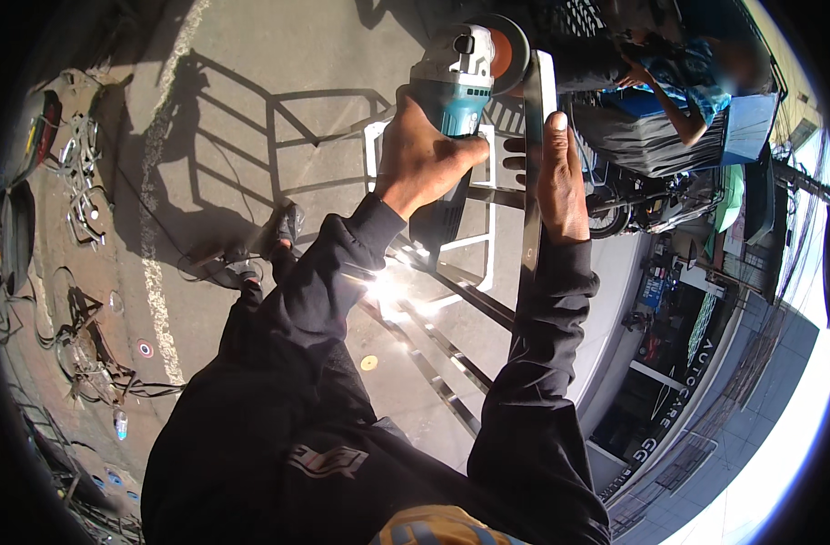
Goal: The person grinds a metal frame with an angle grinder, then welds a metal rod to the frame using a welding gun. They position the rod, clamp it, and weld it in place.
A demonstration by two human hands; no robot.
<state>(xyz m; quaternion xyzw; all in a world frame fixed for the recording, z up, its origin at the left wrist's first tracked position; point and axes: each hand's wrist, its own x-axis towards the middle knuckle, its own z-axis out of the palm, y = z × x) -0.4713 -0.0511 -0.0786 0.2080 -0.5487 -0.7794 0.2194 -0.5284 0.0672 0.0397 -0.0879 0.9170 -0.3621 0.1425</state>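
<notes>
The grinder [461, 107] sits near 12 o'clock in the view, in the left grip [428, 162], which wraps around its teal body. It looks stiff and fairly heavy, probably nose-heavy, so the best hold is on the body, well clear of the disc [509, 54]. The disc, likely brittle, lies at 1 o'clock from that grip, close by the end of the bar [532, 207]; contact is unclear. The right grip [561, 189] is curled around the bar, probably rigid and slick, its end at 12 o'clock.

Room lies left of grinder [458, 107] — bar [546, 86] blocks right.
</notes>
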